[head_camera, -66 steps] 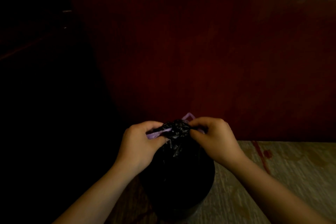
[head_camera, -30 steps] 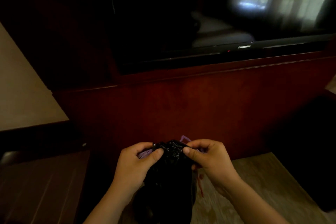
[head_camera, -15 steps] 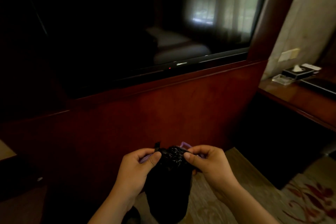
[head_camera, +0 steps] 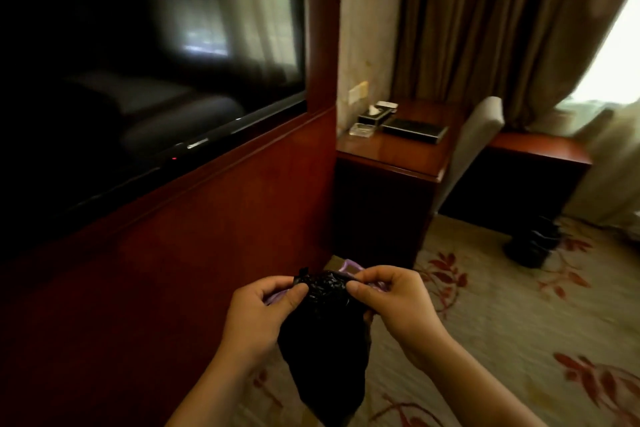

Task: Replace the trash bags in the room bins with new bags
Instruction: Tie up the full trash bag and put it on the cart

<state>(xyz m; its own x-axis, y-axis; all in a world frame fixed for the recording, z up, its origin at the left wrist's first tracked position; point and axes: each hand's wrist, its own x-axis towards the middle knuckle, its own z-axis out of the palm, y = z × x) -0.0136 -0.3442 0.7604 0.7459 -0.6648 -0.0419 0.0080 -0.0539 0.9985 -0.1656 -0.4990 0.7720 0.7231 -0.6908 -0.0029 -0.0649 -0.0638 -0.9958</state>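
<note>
Black trash bag (head_camera: 325, 357), neck gathered shut, held in the air above the patterned carpet (head_camera: 502, 340) and before a red wooden panel (head_camera: 207, 236) bearing a television (head_camera: 138, 62). Left grip (head_camera: 258, 319) is curled, thumb and forefinger pinching the purple drawstring (head_camera: 349, 266) left of the neck. Right grip (head_camera: 398, 305) pinches it likewise on the right. The tabletop (head_camera: 398, 149) beyond carries a tissue box (head_camera: 375, 113).
</note>
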